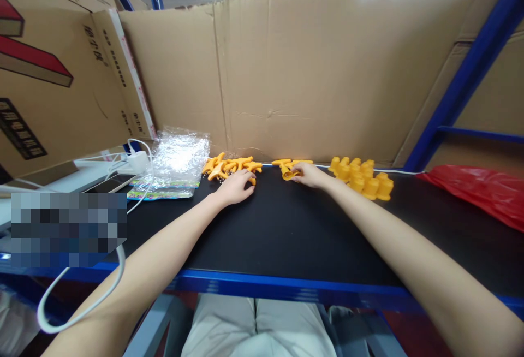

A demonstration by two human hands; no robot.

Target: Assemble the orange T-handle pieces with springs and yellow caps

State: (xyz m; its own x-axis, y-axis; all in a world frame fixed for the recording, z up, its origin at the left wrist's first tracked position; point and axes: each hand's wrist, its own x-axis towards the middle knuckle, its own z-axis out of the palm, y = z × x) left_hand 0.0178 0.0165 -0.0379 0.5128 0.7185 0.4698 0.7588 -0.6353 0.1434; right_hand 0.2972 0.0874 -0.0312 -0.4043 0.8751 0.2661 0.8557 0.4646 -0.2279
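Note:
My left hand (236, 188) rests at the near right side of a pile of orange star-shaped pieces (219, 168), some with small metal rings. Its fingers curl round one orange piece (252, 181), mostly hidden by the hand. Further right, my right hand (310, 175) pinches a yellow cup-shaped piece (287, 174) lying tilted with its round opening toward me. Behind it, a few flat orange pieces (303, 161) lie near the cardboard wall. Several yellow cup-shaped pieces (362, 177) stand grouped in rows to the right of my right hand.
Clear plastic bags (180, 155) with a colourful edge lie left of the pile. A phone (110, 183), white charger (138, 161) and cables are further left. A red plastic bag (475, 190) lies right. Cardboard (311, 73) walls the back of the black table (282, 237).

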